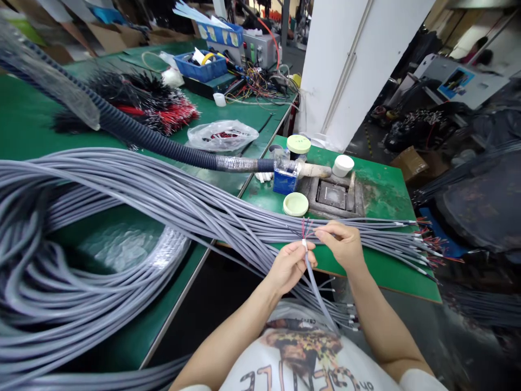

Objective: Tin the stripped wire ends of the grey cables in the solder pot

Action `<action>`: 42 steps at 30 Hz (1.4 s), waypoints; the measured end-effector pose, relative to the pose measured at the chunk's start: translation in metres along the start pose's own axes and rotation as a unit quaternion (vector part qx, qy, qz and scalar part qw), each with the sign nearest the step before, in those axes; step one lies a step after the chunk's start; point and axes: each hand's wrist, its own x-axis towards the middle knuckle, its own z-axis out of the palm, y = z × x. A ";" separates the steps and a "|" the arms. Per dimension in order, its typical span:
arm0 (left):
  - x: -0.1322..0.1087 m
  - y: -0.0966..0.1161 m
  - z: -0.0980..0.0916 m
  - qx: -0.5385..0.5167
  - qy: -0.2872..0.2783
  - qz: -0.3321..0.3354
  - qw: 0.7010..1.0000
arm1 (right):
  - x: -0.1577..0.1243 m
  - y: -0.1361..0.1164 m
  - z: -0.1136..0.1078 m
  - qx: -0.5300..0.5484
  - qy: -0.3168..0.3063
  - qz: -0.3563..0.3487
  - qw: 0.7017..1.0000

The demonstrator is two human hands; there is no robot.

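Left hand (290, 266) closes its grip on one grey cable (314, 293); right hand (341, 245) pinches its red wires (304, 228); many bundled cables (163, 187) lie across the green table (382, 274).

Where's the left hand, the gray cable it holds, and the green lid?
left hand (290, 266), head view, back of hand
gray cable (316, 290), head view, sheath below the hand
green lid (296, 204), head view, top

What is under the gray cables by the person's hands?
Green bench top shows beneath the gray cables near the left hand and right hand. Where the bundle lies thickest, the surface is covered, so anything there cannot be seen.
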 end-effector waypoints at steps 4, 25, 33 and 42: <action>0.002 0.003 -0.003 -0.027 -0.003 0.005 1.000 | -0.005 -0.003 -0.007 -0.045 0.040 -0.042 0.997; 0.004 0.001 0.007 0.100 0.033 0.042 0.993 | 0.030 -0.025 0.009 -0.082 -0.062 -0.012 0.995; 0.008 -0.001 0.002 0.093 0.074 0.071 0.990 | 0.017 -0.023 0.008 -0.124 0.000 -0.099 0.987; 0.010 0.011 -0.001 0.004 0.075 0.044 0.996 | 0.005 -0.004 -0.014 -0.120 -0.047 -0.227 0.965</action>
